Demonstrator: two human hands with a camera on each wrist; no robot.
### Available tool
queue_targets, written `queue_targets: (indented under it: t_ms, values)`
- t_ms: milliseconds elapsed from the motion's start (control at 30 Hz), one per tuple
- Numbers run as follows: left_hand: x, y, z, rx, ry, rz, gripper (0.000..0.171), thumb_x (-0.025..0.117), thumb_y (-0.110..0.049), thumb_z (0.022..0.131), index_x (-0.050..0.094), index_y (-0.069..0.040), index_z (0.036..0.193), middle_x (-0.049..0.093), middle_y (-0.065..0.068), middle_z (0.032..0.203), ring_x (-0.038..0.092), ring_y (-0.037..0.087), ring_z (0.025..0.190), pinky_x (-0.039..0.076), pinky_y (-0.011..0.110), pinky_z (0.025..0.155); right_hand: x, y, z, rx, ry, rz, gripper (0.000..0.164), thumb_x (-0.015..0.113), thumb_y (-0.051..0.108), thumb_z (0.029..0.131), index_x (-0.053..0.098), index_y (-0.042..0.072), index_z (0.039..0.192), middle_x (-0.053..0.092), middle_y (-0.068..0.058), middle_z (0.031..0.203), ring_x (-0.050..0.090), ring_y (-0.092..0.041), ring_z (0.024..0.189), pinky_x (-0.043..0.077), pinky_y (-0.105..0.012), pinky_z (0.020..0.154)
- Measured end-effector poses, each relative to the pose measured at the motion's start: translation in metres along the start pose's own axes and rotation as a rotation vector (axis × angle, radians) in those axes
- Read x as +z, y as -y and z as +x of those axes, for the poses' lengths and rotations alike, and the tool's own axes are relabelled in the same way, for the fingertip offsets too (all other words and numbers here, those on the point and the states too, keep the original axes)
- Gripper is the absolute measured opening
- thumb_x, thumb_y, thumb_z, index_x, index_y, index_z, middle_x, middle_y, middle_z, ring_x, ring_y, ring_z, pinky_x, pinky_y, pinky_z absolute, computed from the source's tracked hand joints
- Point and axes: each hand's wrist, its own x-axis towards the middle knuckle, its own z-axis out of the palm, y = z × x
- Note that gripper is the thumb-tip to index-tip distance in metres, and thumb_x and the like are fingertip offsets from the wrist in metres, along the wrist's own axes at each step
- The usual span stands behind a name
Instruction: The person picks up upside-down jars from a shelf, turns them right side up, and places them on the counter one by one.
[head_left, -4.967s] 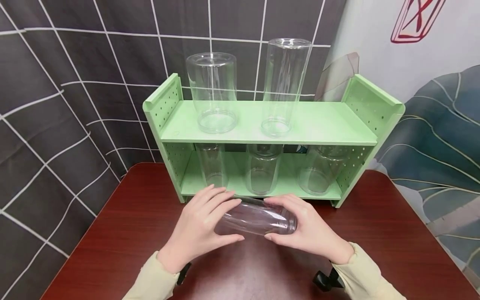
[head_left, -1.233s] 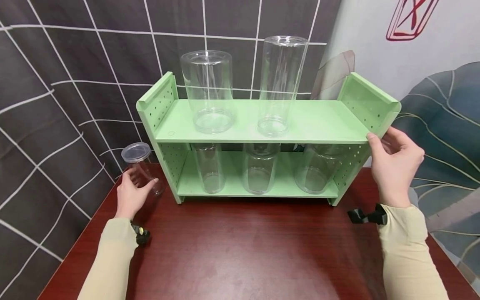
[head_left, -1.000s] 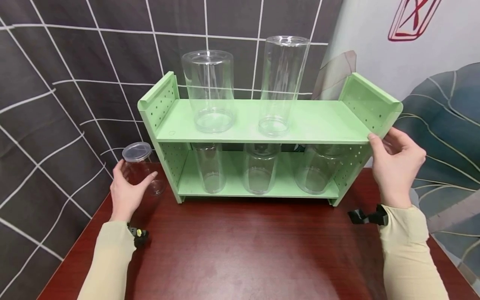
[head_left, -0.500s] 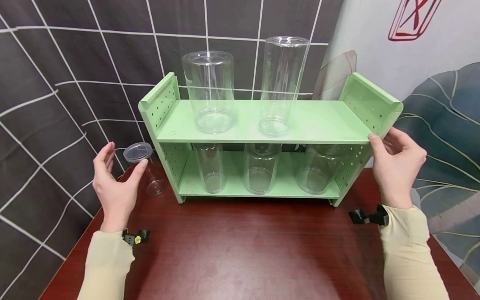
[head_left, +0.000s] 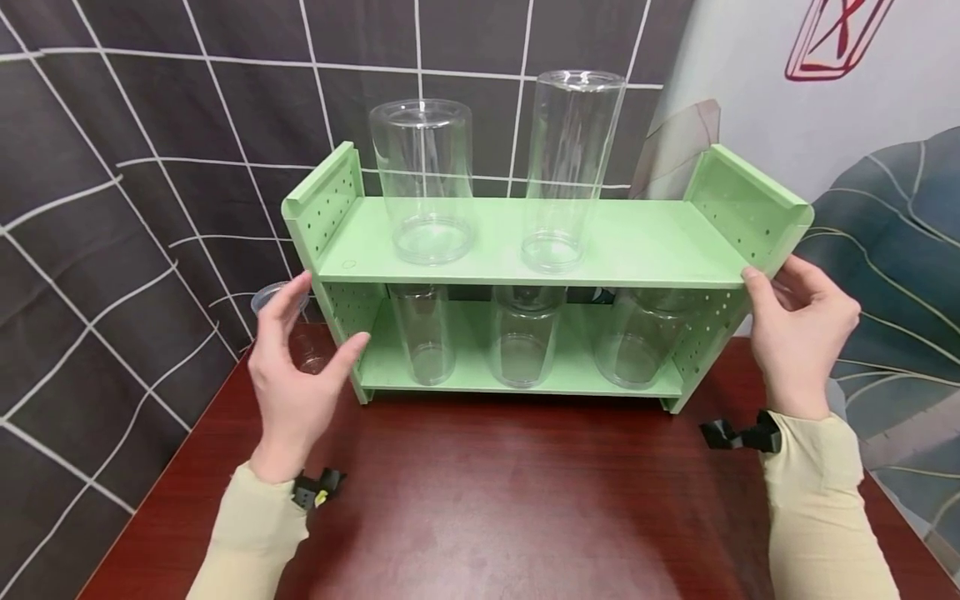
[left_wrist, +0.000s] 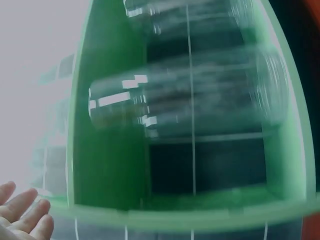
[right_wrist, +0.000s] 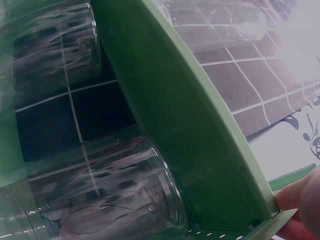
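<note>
A light green two-tier shelf (head_left: pixel 652 242) with perforated side panels stands at the back of the table. Thumb in front and fingers behind, my right hand (head_left: pixel 806 333) grips its right side panel below the upper board. My left hand (head_left: pixel 296 387), fingers and thumb spread, is at the left panel's front edge and holds nothing. Behind it, partly hidden, a clear lidded jar (head_left: pixel 270 293) stands left of the shelf. In the left wrist view, the fingers (left_wrist: pixel 32 217) are extended beside the shelf's edge.
On the upper board stand a wide clear jar (head_left: pixel 422 183) and a taller, narrower one (head_left: pixel 573 167). Several clear jars, including a slim one (head_left: pixel 423 337), line the lower board. The red-brown table (head_left: pixel 487 500) meets a dark gridded curtain (head_left: pixel 75 208) on the left.
Five seconds ago both hands were around a clear jar over the table. My left hand has since released the jar left of the shelf and moved right to the left panel; the right stays put.
</note>
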Motion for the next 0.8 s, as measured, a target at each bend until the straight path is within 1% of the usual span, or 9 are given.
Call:
queue_targets:
  t_ms: [133,233,333,400,467,600,700,800]
  values:
    - [0.017,-0.003,-0.005,0.049,0.066,-0.030,0.072,0.083,-0.015,0.078,0.051,0.016,0.134,0.058,0.027,0.136,0.054,0.034,0.128,0.038,0.043,0.113,-0.001,0.001,-0.001,0.014,-0.002,-0.002,0.032,0.077,0.013,0.090,0.076,0.014,0.122,0.074,0.004,0.108,0.069,0.001,0.092,0.053,-0.018,0.090]
    - [0.031,0.003,-0.011,0.065,0.110,-0.061,0.075,0.084,-0.029,0.082,0.052,0.011,0.137,0.059,0.023,0.137,0.054,0.031,0.129,0.039,0.043,0.113,-0.002,0.002,-0.002,0.017,-0.002,-0.004,0.032,0.077,0.014,0.090,0.076,0.014,0.122,0.074,0.004,0.108,0.069,0.001,0.092,0.053,-0.018,0.090]
    - [0.048,0.008,-0.016,0.077,0.145,-0.089,0.080,0.082,-0.044,0.085,0.053,0.004,0.141,0.058,0.017,0.140,0.053,0.027,0.130,0.039,0.043,0.112,-0.002,0.002,-0.002,0.014,-0.005,0.002,0.032,0.077,0.013,0.089,0.076,0.013,0.121,0.074,0.005,0.106,0.069,0.001,0.090,0.053,-0.017,0.089]
    - [0.059,0.006,-0.017,0.083,0.167,-0.113,0.081,0.080,-0.048,0.085,0.052,0.001,0.143,0.058,0.015,0.141,0.053,0.026,0.131,0.040,0.043,0.112,-0.002,0.002,-0.001,0.013,-0.007,0.008,0.032,0.077,0.013,0.089,0.077,0.013,0.121,0.073,0.006,0.105,0.069,0.001,0.090,0.053,-0.017,0.088]
    - [0.068,0.002,-0.017,0.079,0.189,-0.137,0.081,0.080,-0.049,0.086,0.052,0.000,0.143,0.057,0.014,0.141,0.052,0.025,0.132,0.040,0.043,0.112,-0.002,0.001,-0.001,0.014,-0.007,0.011,0.032,0.077,0.012,0.089,0.077,0.013,0.121,0.073,0.006,0.105,0.069,0.001,0.090,0.053,-0.017,0.088]
    - [0.084,-0.009,-0.013,0.066,0.235,-0.184,0.078,0.085,-0.035,0.083,0.050,-0.002,0.145,0.056,0.014,0.143,0.051,0.024,0.134,0.039,0.041,0.112,-0.001,0.001,-0.001,0.017,-0.002,0.005,0.032,0.077,0.013,0.089,0.076,0.013,0.121,0.073,0.006,0.106,0.069,0.001,0.091,0.053,-0.017,0.089]
    - [0.093,-0.015,-0.007,0.037,0.273,-0.201,0.079,0.087,-0.024,0.081,0.048,-0.005,0.147,0.054,0.006,0.146,0.050,0.023,0.135,0.038,0.039,0.113,0.000,0.002,-0.001,0.018,0.001,0.004,0.032,0.077,0.013,0.090,0.076,0.014,0.121,0.073,0.006,0.106,0.069,0.001,0.091,0.053,-0.017,0.089]
    - [0.101,-0.020,-0.001,-0.013,0.307,-0.207,0.078,0.086,-0.026,0.083,0.047,-0.008,0.148,0.052,-0.005,0.148,0.049,0.021,0.136,0.038,0.035,0.113,0.000,0.002,-0.001,0.019,0.005,0.008,0.032,0.077,0.012,0.089,0.076,0.014,0.121,0.073,0.006,0.106,0.069,0.001,0.090,0.053,-0.017,0.089]
